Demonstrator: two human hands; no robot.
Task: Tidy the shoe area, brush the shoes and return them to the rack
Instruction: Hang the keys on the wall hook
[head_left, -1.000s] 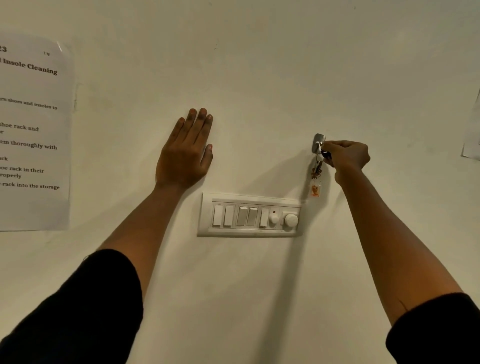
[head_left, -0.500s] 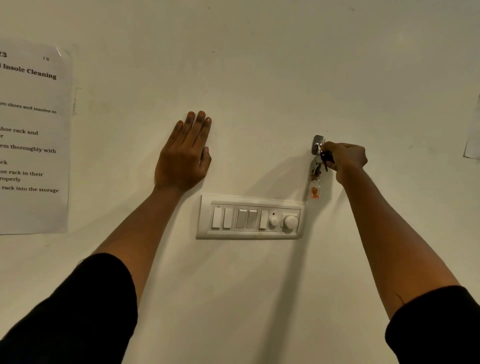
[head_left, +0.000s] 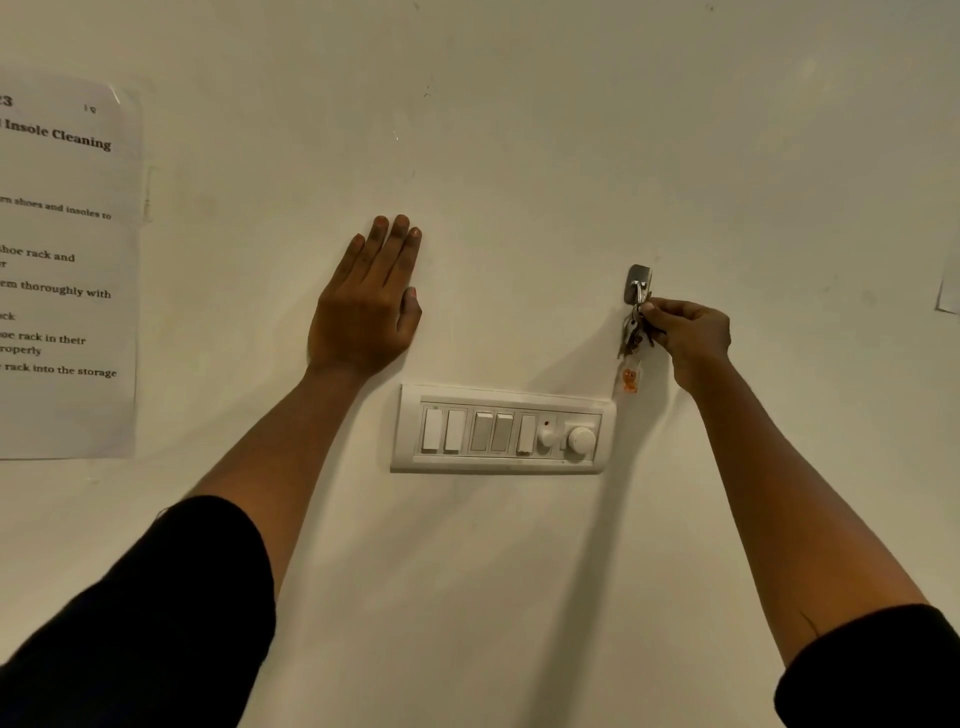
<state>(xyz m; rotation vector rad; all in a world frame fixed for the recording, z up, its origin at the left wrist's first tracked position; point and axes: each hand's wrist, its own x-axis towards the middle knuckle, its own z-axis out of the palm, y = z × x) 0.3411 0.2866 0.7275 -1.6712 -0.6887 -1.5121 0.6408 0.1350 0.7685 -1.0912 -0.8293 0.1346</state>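
Observation:
I face a cream wall; no shoes, brush or rack are in view. A small metal hook (head_left: 638, 283) is stuck on the wall right of centre. A bunch of keys (head_left: 631, 332) with an orange tag (head_left: 629, 379) hangs at the hook. My right hand (head_left: 688, 338) pinches the key ring just below the hook, fingers curled round it. My left hand (head_left: 366, 306) rests flat on the wall with straight fingers, up and left of the switch panel.
A white switch panel (head_left: 501, 430) with several rocker switches and a round dial sits between my arms. A printed sheet (head_left: 62, 270) about insole cleaning is taped at the left edge. The corner of another paper (head_left: 949, 296) shows at the far right.
My right hand has dropped slightly below the hook with the keys. My left hand stays flat on the wall. The view has tilted a little upward.

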